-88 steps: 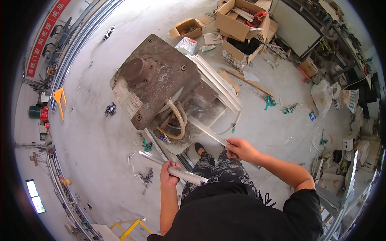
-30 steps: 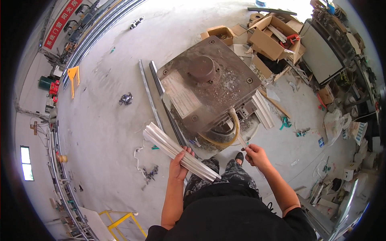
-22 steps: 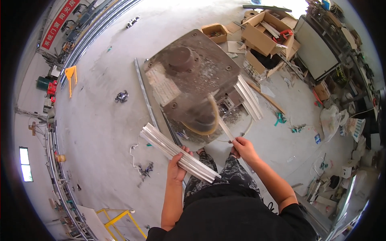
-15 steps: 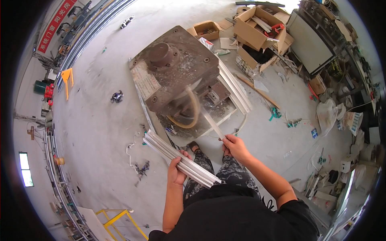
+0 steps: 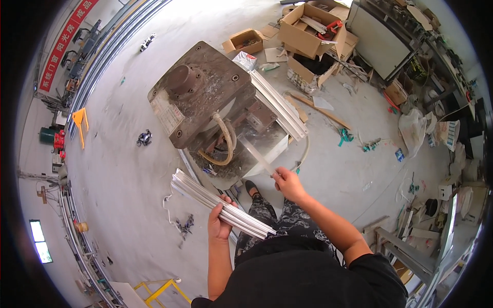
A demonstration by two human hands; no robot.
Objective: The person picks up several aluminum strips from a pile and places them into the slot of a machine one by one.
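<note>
My left hand (image 5: pixel 220 222) is wrapped round a bundle of several silvery metal profiles (image 5: pixel 197 192), held slanting across in front of my legs. In my right hand (image 5: pixel 290 184) is a single narrow pale strip (image 5: pixel 259 159), gripped by its near end. The strip's far end reaches the working opening of a heavy brown machine (image 5: pixel 205 77); whether it touches the metal there I cannot tell. A yellowish hose (image 5: pixel 229 136) loops out of the machine's near side, just left of the strip. A stack of long pale profiles (image 5: pixel 277 105) lies along the machine's right side.
Cardboard boxes (image 5: pixel 308 33) with scraps stand beyond the machine at the back right. A wooden strip (image 5: pixel 321 110) and green tangled scraps (image 5: pixel 345 136) lie on the floor. Long metal bars run along the left wall, near an orange stand (image 5: pixel 79 120). A yellow frame (image 5: pixel 162 292) is at lower left.
The view has shifted, so the machine appears further left. My right hand has brought the strip, blurred before, towards the machine's opening. My left hand still holds the bundle.
</note>
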